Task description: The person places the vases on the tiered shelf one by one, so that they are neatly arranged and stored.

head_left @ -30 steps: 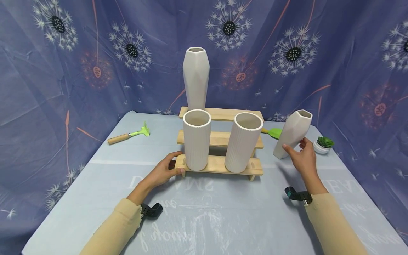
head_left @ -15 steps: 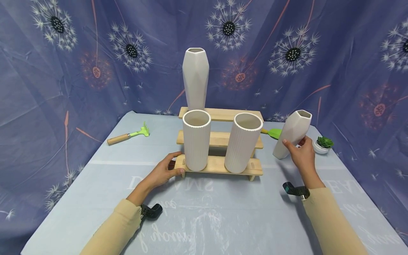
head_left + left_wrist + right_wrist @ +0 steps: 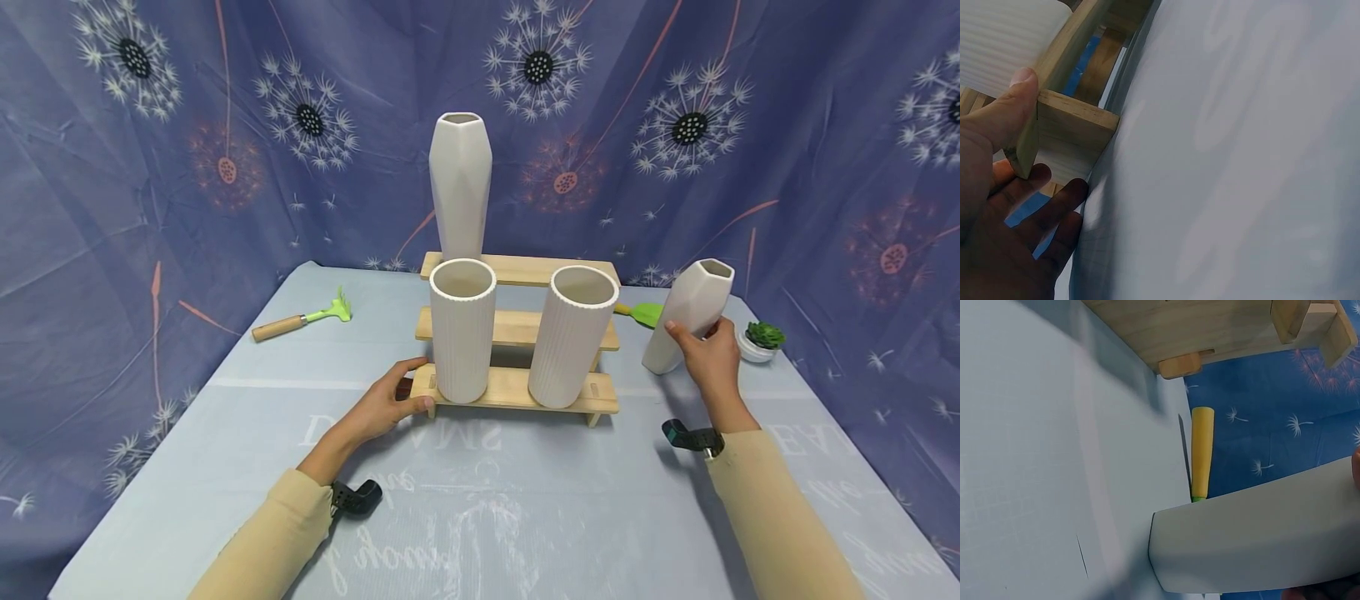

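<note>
My left hand (image 3: pixel 385 400) grips the left end of a three-tier wooden stand (image 3: pixel 517 386), its thumb and index finger on the bottom board's end in the left wrist view. Two ribbed white cylinder vases (image 3: pixel 464 333) stand on the lowest tier. A tall faceted white vase (image 3: pixel 461 183) stands on the top tier at the left. My right hand (image 3: pixel 714 362) holds a second faceted white vase (image 3: pixel 691 304) right of the stand, thumb on the near side and fingers behind it. This vase's base (image 3: pixel 1159 553) is close over the table in the right wrist view.
At the left lies a green hand rake (image 3: pixel 303 318) with a wooden handle. Behind the held vase is a green trowel (image 3: pixel 645 312), its yellow handle (image 3: pixel 1202 450) toward the stand. A small potted succulent (image 3: pixel 762 340) sits at the right edge. A patterned blue curtain (image 3: pixel 360 100) hangs behind.
My right hand has shifted slightly on the faceted vase, and its wrist has moved a little left and up. The left hand, the stand and the vases stay as they were.
</note>
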Tool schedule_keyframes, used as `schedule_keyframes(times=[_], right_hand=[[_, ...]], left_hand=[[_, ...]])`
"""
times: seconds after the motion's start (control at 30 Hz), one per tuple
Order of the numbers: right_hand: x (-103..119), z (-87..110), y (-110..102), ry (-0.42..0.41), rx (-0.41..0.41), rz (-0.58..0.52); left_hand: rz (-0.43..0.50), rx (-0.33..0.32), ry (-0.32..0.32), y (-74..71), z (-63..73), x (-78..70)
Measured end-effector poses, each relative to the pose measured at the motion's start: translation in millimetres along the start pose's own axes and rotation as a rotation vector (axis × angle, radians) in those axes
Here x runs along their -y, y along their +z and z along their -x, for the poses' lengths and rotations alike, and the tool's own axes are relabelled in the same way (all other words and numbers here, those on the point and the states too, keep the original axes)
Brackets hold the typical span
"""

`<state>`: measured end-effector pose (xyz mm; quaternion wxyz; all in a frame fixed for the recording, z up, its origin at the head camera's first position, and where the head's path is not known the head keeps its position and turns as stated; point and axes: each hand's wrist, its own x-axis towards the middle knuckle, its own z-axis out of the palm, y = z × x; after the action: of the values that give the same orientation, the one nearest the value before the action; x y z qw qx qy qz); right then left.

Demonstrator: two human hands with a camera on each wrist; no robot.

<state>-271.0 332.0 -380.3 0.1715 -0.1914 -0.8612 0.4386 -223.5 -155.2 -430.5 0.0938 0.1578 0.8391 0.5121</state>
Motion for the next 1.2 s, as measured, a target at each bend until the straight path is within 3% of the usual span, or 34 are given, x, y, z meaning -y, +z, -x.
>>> schedule_keyframes(times=[0.83,1.2], right_hand=[[-2,-6.3,-2,0.038,-0.029,-0.016],[20,-0.8,-17,-0.018,-0.023,-0.014]], left_hand=[[-0.002,0.003,-0.01,1.4,-2.3,2.2],[0.006,0.001,0.002,1.5,-2.7,2.0]])
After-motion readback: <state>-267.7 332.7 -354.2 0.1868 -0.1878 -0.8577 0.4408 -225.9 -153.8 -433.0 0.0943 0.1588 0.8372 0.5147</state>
